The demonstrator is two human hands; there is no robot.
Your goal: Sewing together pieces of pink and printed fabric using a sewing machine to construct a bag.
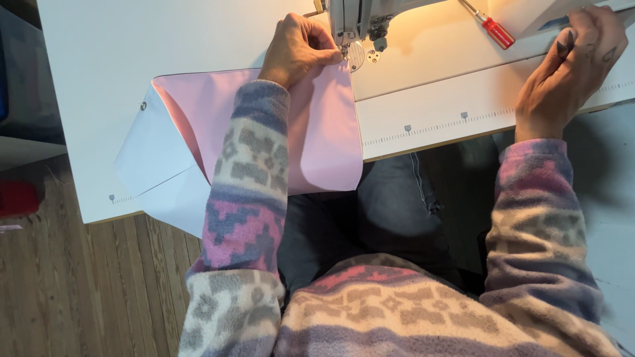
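The left hand (297, 53) presses its curled fingertips down on the far right corner of a pink fabric piece (324, 142), pinning that edge right beside the presser foot (355, 54) of the sewing machine (360, 20), seemingly to keep it aligned at the needle. The fabric lies flat on the white table (106, 59), its left end folded open over a white lining with a small metal snap (143, 106), and its near edge hangs off the table over the lap. The right hand (569, 66), well apart, rests spread on the table's right side, clamped on nothing. A red-handled screwdriver (493, 28) lies just left of it.
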